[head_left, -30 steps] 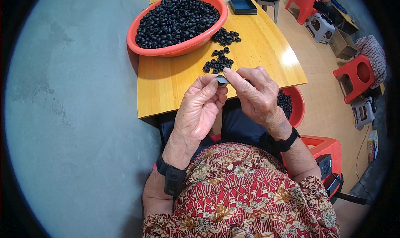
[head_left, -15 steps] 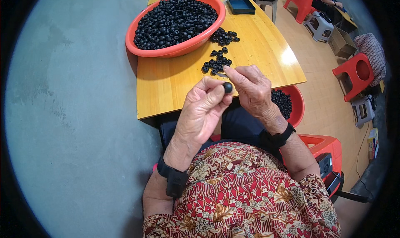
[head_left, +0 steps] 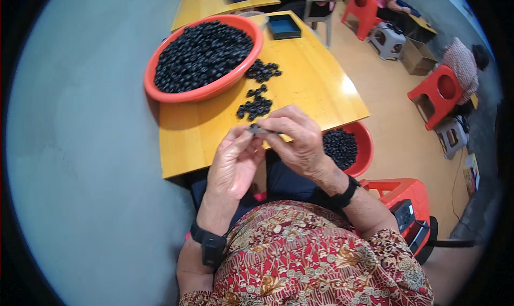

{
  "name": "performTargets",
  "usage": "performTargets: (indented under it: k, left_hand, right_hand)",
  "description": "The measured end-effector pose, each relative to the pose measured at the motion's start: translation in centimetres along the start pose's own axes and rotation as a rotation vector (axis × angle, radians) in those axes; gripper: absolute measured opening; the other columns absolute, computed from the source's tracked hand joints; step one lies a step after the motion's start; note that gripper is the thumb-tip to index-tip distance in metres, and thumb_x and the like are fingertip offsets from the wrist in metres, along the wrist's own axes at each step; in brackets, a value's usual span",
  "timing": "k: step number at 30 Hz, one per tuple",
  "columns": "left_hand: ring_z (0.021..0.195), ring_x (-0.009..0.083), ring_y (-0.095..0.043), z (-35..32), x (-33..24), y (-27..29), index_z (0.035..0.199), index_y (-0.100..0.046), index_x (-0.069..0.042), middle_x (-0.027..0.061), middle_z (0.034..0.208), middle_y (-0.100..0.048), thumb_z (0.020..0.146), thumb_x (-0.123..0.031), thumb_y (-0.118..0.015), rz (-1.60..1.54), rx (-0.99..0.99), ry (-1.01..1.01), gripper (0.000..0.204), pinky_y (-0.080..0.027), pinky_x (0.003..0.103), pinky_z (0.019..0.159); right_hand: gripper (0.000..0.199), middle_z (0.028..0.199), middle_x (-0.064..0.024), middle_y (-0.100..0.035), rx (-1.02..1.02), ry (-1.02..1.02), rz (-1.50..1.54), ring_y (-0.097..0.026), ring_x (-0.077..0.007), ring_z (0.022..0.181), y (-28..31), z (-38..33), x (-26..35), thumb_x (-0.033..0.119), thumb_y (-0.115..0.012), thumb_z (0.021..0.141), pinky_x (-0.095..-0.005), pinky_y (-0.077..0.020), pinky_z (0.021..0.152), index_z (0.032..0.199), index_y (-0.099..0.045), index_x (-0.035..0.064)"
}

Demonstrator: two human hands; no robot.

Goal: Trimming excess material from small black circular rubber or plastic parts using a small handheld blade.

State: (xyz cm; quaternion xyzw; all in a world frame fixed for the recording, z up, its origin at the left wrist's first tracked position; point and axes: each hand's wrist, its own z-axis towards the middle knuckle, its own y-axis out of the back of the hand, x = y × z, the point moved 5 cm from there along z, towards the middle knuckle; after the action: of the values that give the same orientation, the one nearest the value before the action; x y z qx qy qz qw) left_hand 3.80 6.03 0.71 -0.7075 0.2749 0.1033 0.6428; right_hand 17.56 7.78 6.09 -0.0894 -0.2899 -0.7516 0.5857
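Above the near edge of the yellow table point(head_left: 184, 158), my two hands meet. My left hand point(head_left: 229, 164) pinches a small round black piece point(head_left: 254, 126) between thumb and fingertips, mostly covered by the fingers. In my right hand point(head_left: 297, 137) is a small knife with a short flat grey blade point(head_left: 260, 131), its edge laid against that piece; the handle is hidden in my fingers. Just beyond my fingertips lies a loose cluster of similar black pieces point(head_left: 256, 109), some showing a hole. Farther back a second small pile point(head_left: 262, 70) sits beside the large red basin point(head_left: 179, 97).
Heaped black pieces point(head_left: 206, 54) fill the large basin. A dark tray point(head_left: 284, 27) stands at the table's far end. Below the table's right side is another red basin point(head_left: 365, 148) holding black pieces. Red stools point(head_left: 441, 94) and a cardboard box point(head_left: 417, 57) stand rightward; other people sit farther off.
The knife blade has come from beyond the black piece onto it, bringing my hands together. The whole view has shifted, with more of the far tables showing.
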Motion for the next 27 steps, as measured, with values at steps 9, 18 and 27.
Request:
performTargets:
  k: [9,18,27]
  left_hand:
    - [0.096,0.0145,-0.061,0.3,0.1,0.1,0.106,-0.059,-0.008,0.0037,0.104,-0.063,0.090,-0.004,-0.062,-0.023,0.053,0.020,0.017,-0.050,0.032,0.087]
    - [0.096,0.0141,-0.059,1.5,1.8,-2.6,0.118,-0.055,-0.006,0.0073,0.108,-0.061,0.095,-0.015,-0.060,0.225,0.074,0.126,0.025,-0.049,0.027,0.082]
    - [0.088,0.0145,-0.063,1.6,1.6,1.7,0.110,-0.059,-0.004,0.0083,0.099,-0.064,0.095,-0.010,-0.060,0.188,-0.018,0.151,0.016,-0.052,0.026,0.080]
  right_hand:
    - [0.025,0.093,-0.0115,-0.066,0.160,0.020,0.023,-0.065,-0.0275,0.083,0.4,1.0,0.0,0.010,-0.075,0.078,-0.0355,-0.0530,0.073,0.101,-0.067,0.0043]
    - [0.019,0.087,-0.0095,-0.065,-0.004,-0.242,0.018,-0.065,-0.0196,0.078,7.0,0.9,-3.3,0.004,-0.067,0.080,-0.0301,-0.0516,0.071,0.098,-0.065,0.0025]
    - [0.016,0.086,-0.0076,-0.065,-0.437,-0.369,-0.571,-0.064,-0.0172,0.075,20.0,-2.8,-11.8,0.013,-0.069,0.084,-0.0302,-0.0505,0.066,0.097,-0.067,0.0047]
